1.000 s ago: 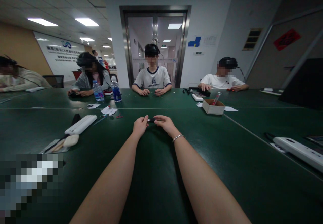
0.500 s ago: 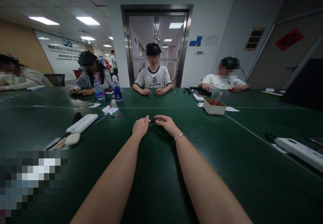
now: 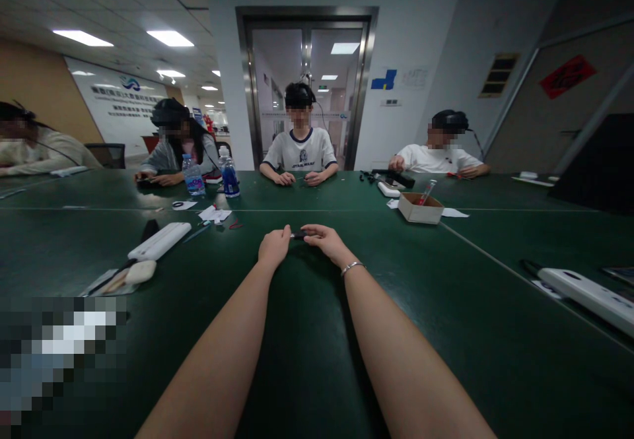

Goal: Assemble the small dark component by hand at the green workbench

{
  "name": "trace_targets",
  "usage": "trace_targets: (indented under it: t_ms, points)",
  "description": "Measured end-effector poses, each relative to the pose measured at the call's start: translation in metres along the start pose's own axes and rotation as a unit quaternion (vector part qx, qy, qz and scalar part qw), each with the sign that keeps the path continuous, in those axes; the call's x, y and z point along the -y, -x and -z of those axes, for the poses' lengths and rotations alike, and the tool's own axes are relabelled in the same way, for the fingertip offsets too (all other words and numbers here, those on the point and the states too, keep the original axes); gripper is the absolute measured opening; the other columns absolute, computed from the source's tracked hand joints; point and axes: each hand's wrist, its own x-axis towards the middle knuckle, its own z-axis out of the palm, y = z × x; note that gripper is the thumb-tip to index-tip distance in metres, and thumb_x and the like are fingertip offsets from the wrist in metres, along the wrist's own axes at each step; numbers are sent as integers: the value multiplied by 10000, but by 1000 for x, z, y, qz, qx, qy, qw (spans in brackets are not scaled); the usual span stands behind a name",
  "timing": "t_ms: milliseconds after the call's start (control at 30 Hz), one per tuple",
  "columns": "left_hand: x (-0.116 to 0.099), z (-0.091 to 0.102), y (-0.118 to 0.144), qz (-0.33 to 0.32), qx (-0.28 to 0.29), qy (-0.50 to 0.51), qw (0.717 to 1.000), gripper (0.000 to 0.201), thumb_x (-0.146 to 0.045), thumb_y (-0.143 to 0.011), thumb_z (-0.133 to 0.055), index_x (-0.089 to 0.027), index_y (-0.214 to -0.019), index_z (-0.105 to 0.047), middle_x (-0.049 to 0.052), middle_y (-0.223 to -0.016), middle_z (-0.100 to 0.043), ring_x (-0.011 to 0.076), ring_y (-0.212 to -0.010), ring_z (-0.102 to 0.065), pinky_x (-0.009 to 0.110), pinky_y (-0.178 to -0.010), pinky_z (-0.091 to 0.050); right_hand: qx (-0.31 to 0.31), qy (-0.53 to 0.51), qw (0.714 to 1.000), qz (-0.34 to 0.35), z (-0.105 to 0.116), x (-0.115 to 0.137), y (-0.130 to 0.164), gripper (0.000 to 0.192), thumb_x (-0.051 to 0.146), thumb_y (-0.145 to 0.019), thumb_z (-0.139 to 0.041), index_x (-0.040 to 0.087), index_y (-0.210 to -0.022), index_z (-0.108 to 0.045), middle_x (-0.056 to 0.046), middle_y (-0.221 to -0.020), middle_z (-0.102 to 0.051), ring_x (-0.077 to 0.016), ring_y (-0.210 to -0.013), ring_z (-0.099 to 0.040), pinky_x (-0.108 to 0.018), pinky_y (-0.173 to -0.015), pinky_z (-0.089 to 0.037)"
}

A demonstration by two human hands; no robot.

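Note:
Both my arms reach forward over the dark green table. Between my hands is a small black object with a shiny metal-looking end, too small to name. My left hand is closed at its left, shiny end, thumb on top. From the right, my right hand pinches the black part between thumb and fingers. A silver bracelet circles my right wrist. My fingers partly cover the object.
Two bottles and paper scraps stand and lie ahead on the left. A white power bank-like device lies nearer. An open cardboard box sits ahead right. Several people sit around the table.
My hands keep their hold, with hardly any movement; a bit more of the object's shiny end shows. Across the table on the right, a co-worker's hand has lifted. A standing person behind has left view.

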Motion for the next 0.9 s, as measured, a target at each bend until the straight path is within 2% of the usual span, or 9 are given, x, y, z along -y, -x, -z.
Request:
trace_targets:
  t_ms: [433, 667, 900]
  points:
    - [3, -2, -4, -11, -9, -42, 999, 539, -490, -885, -249, -187, -653, -629, 82, -687, -633, 204, -625, -557, 275, -546, -310, 12, -8, 1000, 3, 0, -1, -1, 323, 66, -671, -674, 171, -977, -672, -46, -962, -668, -99, -711, -602, -284, -799, -474]
    - [2, -1, -3, -12, 2, -30, 999, 541, -504, -883, -251, -188, -612, -597, 66, -658, -619, 189, -593, -541, 270, -525, -294, 13, -6, 1000, 8, 1, -4, -2, 320, 90, -670, -678, 171, -980, -672, -54, -978, -666, -112, -745, -608, -298, -822, -469]
    - [9, -4, -6, -28, -13, -2, 1000, 534, -545, -865, -296, -187, -640, -622, 48, -638, -603, 177, -588, -520, 262, -529, -277, 13, -5, 1000, 9, 2, -5, -3, 337, 148, -653, -717, 169, -987, -672, -52, -960, -674, -108, -739, -599, -267, -764, -481]
